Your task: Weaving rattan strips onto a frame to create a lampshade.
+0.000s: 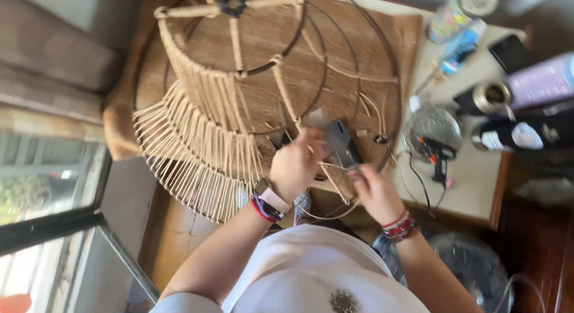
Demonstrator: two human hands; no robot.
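hands at the rim of a twine-wrapped frame

the left hand (296, 166) is curled closed around a blurred grey tool (339, 142), with a thin twine (327, 165) running under its fingers. the right hand (375, 190) pinches the other end of that twine just beside the tool; what else it holds, i cannot tell. both hands sit at the near edge of the frame (239, 80), a tiered wire cone partly wrapped in tan cord, lying on a brown mat (406, 32). its lower fringe of cords overhangs the table (472, 181) toward the window (48, 187). a glue gun (435, 151) rests to the right of the hands, apart from them, with cans (538, 86) and a bottle (457, 14) behind it.
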